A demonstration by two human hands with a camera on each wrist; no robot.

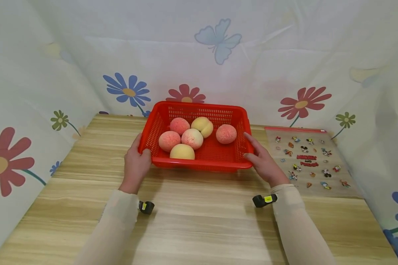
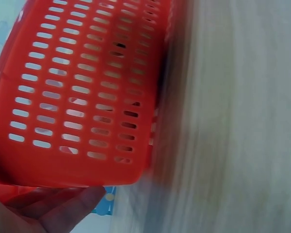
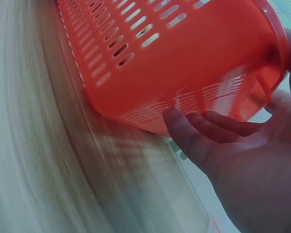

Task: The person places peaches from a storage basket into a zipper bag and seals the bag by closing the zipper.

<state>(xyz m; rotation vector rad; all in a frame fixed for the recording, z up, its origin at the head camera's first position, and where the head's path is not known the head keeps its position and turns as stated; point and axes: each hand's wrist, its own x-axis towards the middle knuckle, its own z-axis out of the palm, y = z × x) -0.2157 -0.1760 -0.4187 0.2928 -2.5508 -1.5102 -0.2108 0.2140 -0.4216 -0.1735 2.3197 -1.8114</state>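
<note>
A red plastic basket with slotted walls holds several peaches, some pinkish red like the lone peach on its right side, others yellow like the front peach. At the left end my left hand grips the rim, thumb on top and fingers outside below it. My right hand grips the opposite end, its thumb by the rim; in the right wrist view its fingers lie along the outer end wall. Whether the basket's base touches the table cannot be told.
A wooden table lies beneath. To the right is a flat, clear zip bag with cartoon prints and a red zip strip. Behind and at both sides hangs a flowered cloth, close to the basket's back.
</note>
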